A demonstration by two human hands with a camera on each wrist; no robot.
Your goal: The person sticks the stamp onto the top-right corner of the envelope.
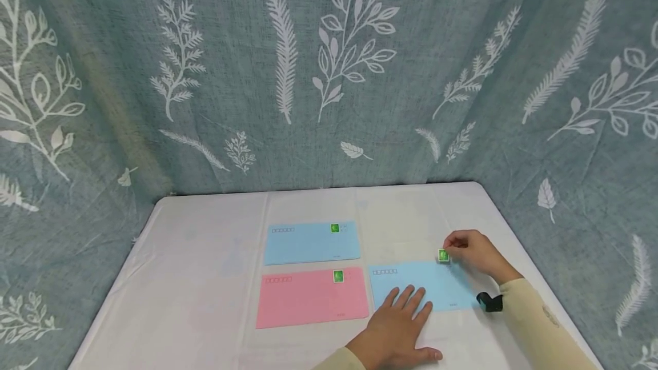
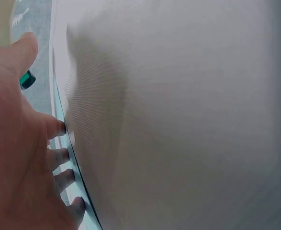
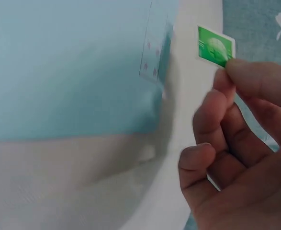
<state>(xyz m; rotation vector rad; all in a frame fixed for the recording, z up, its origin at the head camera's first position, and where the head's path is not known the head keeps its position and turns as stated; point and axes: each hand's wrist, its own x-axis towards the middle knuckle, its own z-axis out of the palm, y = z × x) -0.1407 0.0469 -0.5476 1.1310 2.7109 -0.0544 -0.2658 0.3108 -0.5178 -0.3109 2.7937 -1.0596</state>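
A green postage stamp (image 3: 216, 47) with a white border is pinched by one corner between the thumb and a finger of my right hand (image 1: 475, 253). In the head view the stamp overlaps the top edge of the right-hand blue envelope (image 1: 432, 284), near its upper right part; the right wrist view shows it raised off the paper. My left hand (image 1: 398, 330) has its fingers spread and straight, with the fingertips on the lower edge of that envelope. The left wrist view shows these fingertips (image 2: 63, 179) along the envelope's edge.
To the left lie a second blue envelope (image 1: 308, 247) and, below it, a pink envelope (image 1: 308, 301), each bearing a green stamp near its upper right. All rest on a white-covered table (image 1: 200, 278). A patterned grey-green curtain (image 1: 231, 73) stands behind the table and along its sides.
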